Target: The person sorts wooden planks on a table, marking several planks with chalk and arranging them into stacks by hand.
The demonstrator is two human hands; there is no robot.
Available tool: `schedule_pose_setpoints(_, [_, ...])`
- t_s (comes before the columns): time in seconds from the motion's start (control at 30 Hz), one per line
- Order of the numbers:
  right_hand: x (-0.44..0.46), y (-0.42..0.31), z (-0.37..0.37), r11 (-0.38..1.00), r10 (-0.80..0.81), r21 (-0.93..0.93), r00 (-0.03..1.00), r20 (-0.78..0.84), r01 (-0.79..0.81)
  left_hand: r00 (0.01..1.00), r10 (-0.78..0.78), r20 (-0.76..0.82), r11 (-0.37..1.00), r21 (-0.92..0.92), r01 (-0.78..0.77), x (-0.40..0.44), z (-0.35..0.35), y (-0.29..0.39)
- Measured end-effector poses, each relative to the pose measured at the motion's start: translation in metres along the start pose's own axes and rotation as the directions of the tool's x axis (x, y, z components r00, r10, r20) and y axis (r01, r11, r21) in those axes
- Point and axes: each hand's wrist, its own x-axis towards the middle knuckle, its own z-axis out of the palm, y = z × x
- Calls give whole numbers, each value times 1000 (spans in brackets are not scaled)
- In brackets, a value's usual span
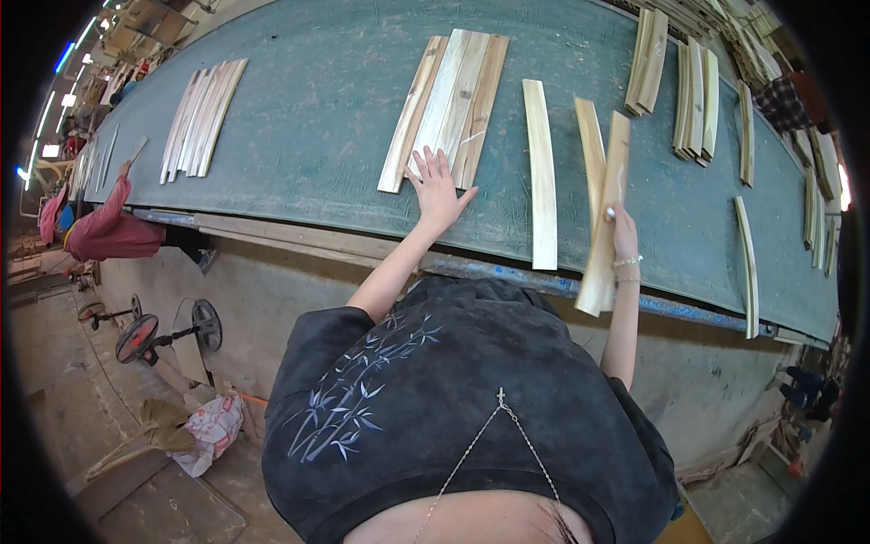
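My left hand (437,192) lies with its fingers spread on the near end of a row of wooden slats (462,91) set side by side on the green table. In my right hand (623,234) is a wooden slat (613,181), its near end reaching past the table edge. A second slat (591,145) runs beside and partly behind it; whether I grip that one too I cannot tell. Between my hands a single pale slat (541,172) rests on the table.
The green table (317,109) has a blue-painted edge along my body. Slat groups lie at the left (204,118) and at the far right (695,100). A co-worker in a pink top (113,222) stands at the left end. Wheels (207,325), a broom (154,431) and a sack (213,431) are on the floor.
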Motion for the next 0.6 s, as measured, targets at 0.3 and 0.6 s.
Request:
schedule_pose_setpoints(0.3, [-22,47,-37,741,-364,-670,821,-441,-31,979,151,136,944,275,-184,28,12,-13])
schedule_pose_setpoints(0.6, [-18,3,48,908,-390,-350,768,-508,230,981,171,91,944,269,-190,25,5,-21])
